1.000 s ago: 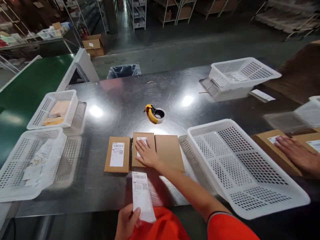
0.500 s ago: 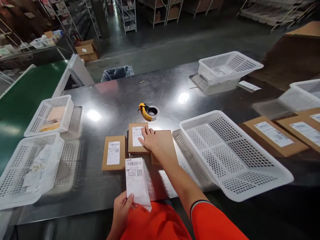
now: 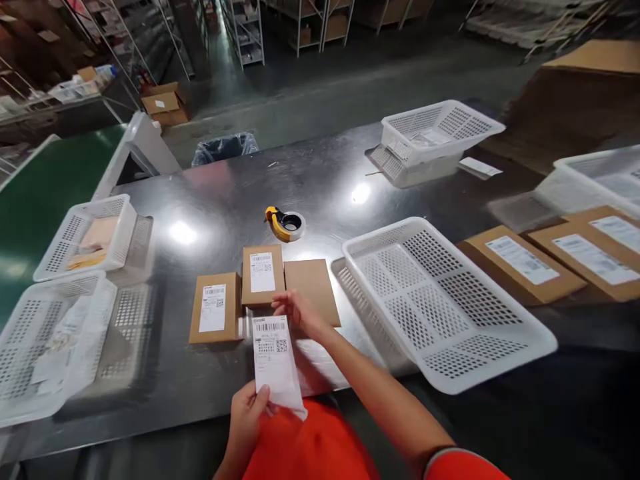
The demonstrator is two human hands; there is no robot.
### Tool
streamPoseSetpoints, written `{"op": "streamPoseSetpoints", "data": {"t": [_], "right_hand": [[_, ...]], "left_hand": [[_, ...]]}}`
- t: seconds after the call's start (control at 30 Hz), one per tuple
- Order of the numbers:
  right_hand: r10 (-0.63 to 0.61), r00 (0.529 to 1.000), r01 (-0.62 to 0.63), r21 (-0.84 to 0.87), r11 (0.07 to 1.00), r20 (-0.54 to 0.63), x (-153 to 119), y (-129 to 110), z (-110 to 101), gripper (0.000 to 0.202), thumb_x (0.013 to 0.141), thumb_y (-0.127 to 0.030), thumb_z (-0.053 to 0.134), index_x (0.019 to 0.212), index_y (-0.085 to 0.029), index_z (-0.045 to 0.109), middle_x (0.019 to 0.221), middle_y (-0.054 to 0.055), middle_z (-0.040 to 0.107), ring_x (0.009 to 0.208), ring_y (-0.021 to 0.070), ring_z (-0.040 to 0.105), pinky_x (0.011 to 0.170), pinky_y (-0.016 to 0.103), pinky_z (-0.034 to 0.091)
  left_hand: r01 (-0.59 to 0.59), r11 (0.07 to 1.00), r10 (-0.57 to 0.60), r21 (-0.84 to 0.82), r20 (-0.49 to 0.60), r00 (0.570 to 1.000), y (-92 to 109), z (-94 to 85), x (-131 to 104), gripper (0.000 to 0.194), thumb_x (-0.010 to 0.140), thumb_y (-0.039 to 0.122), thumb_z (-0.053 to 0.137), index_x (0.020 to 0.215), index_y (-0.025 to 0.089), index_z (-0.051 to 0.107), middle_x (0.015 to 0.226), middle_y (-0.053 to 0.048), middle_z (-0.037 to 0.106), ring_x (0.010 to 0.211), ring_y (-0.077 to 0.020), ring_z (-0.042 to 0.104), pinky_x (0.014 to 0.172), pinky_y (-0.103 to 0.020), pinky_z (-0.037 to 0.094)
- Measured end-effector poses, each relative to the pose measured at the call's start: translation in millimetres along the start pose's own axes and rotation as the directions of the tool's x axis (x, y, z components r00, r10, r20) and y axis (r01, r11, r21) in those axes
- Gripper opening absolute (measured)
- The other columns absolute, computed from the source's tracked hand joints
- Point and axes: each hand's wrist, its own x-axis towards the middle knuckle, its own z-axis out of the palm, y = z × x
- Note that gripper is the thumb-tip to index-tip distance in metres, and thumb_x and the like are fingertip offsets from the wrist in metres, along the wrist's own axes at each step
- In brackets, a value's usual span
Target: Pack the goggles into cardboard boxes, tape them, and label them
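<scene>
My left hand (image 3: pixel 249 410) pinches the lower left edge of a stack of white shipping labels (image 3: pixel 275 367), printed with a barcode and a QR code. Just above the labels' top edge is my right hand (image 3: pixel 303 315), fingers loosely bent and apart, nothing seen in them. It overlaps the near edge of a plain cardboard box (image 3: pixel 315 287); whether it touches the box I cannot tell. Beside that stand two labelled boxes, a middle box (image 3: pixel 247 277) and a left box (image 3: pixel 233 308). Behind them lies a yellow-and-black tape dispenser (image 3: pixel 280 231).
A large white basket (image 3: pixel 445 300) stands at right, with labelled cartons (image 3: pixel 530 267) past it. Two more white baskets, a front one (image 3: pixel 95 333) and a rear one (image 3: pixel 123 220), hold items at left beside a green conveyor (image 3: pixel 65 167). Another basket (image 3: pixel 420 143) stands at the back.
My right hand has moved off the middle box's label, back toward the labels in my left hand. The view has shifted slightly; the boxes stay in place.
</scene>
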Motion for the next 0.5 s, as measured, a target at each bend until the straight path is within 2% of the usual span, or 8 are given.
{"op": "streamPoseSetpoints", "data": {"t": [0.07,0.13,0.2,0.27,0.37,0.43,0.5], "right_hand": [[0.091,0.996,-0.083,0.235,0.968,-0.023,-24,0,-11,0.04,0.087,-0.05,0.058,0.107,-0.017,0.069,0.093,0.007,0.073,0.079,0.0171,0.067,0.069,0.028,0.053],[0.208,0.976,-0.171,0.383,0.908,-0.058,-42,1,-22,0.032,0.074,-0.045,0.072,0.091,-0.018,0.072,0.084,0.004,0.072,0.074,0.0169,0.065,0.065,0.027,0.051],[0.293,0.951,-0.231,0.4,0.887,-0.1,-52,7,-33,0.025,0.071,-0.041,0.073,0.081,-0.018,0.072,0.076,0.003,0.07,0.068,0.0164,0.062,0.061,0.027,0.05],[0.319,0.934,-0.249,0.348,0.904,-0.161,-54,17,-43,0.023,0.071,-0.041,0.073,0.076,-0.019,0.073,0.068,0.001,0.068,0.063,0.0167,0.061,0.058,0.029,0.049],[0.287,0.924,-0.231,0.23,0.945,-0.252,-38,38,-56,0.023,0.072,-0.042,0.071,0.071,-0.019,0.073,0.067,0.002,0.068,0.064,0.0183,0.061,0.061,0.032,0.051],[0.257,0.913,-0.208,0.182,0.961,-0.315,-17,51,-63,0.022,0.072,-0.041,0.072,0.071,-0.019,0.073,0.084,0.006,0.071,0.08,0.0213,0.064,0.074,0.036,0.053],[0.236,0.886,-0.21,0.108,0.972,-0.398,10,62,-70,0.019,0.073,-0.039,0.072,0.073,-0.02,0.074,0.108,0.009,0.069,0.103,0.0261,0.061,0.091,0.043,0.049]], "left_hand": [[0.018,1.0,-0.018,-0.007,0.057,0.998,2,17.6,2,0.06,0.06,0.077,0.068,0.058,0.016,0.064,0.048,-0.005,0.063,0.047,-0.0159,0.056,0.052,-0.027,0.044],[0.045,0.999,-0.041,-0.022,0.123,0.991,-3,35.8,5,0.061,0.059,0.077,0.069,0.06,0.016,0.064,0.047,-0.004,0.063,0.045,-0.0147,0.055,0.049,-0.026,0.043],[0.09,0.995,-0.081,-0.042,0.175,0.981,-11,52.7,9,0.062,0.055,0.078,0.071,0.059,0.016,0.062,0.046,-0.003,0.062,0.043,-0.0137,0.054,0.047,-0.025,0.041],[0.161,0.984,-0.143,-0.071,0.207,0.968,-19,66.7,12,0.064,0.049,0.079,0.072,0.056,0.018,0.056,0.046,-0.002,0.061,0.041,-0.0132,0.054,0.044,-0.024,0.04],[0.246,0.963,-0.219,-0.106,0.221,0.95,-28,82.5,18,0.065,0.046,0.079,0.073,0.056,0.02,0.047,0.048,-0.001,0.061,0.041,-0.0121,0.054,0.044,-0.023,0.038],[0.269,0.958,-0.243,-0.102,0.216,0.946,-34,90.6,21,0.064,0.049,0.078,0.072,0.057,0.021,0.046,0.05,-0.001,0.061,0.043,-0.0119,0.055,0.046,-0.023,0.039],[0.296,0.952,-0.275,-0.078,0.207,0.939,-44,96.4,22,0.06,0.05,0.076,0.072,0.057,0.021,0.047,0.05,-0.001,0.06,0.043,-0.0137,0.055,0.046,-0.024,0.039]]}}
